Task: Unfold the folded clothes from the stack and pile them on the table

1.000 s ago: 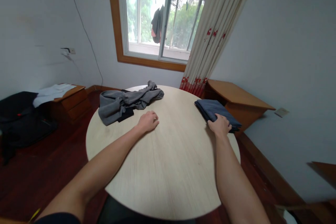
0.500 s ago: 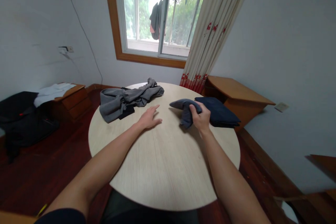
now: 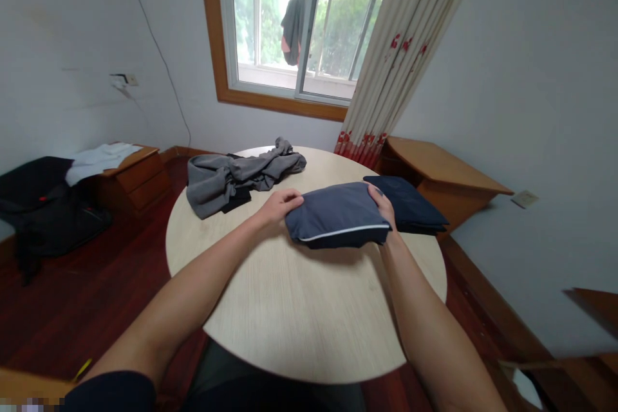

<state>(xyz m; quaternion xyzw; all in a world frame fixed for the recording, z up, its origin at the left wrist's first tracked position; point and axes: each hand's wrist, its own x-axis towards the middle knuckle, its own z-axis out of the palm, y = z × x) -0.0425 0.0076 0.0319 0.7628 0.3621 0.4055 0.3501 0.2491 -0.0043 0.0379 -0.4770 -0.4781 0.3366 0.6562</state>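
Note:
A folded grey-and-navy garment [image 3: 340,212] with a white piping line is held up between my two hands over the round table [image 3: 299,315]. My left hand [image 3: 281,206] grips its left end, thumb on top. On its right end my right hand [image 3: 383,208] is closed, the fingers partly hidden by the cloth. Just to the right lies a folded dark navy garment stack [image 3: 408,203] near the table's edge. At the far left of the table a crumpled grey garment [image 3: 232,174] rests on a black cloth [image 3: 237,200].
Behind the table are a window [image 3: 290,26] and a long curtain [image 3: 405,51]. A wooden desk [image 3: 444,164] stands close to the table's right edge. To the left are a small wooden cabinet [image 3: 140,180] with white cloth and a black bag [image 3: 43,206].
The grey-and-navy garment, bunched in my right hand before, is now spread out flat as a folded bundle. My left hand, open and empty earlier, has taken hold of its left end.

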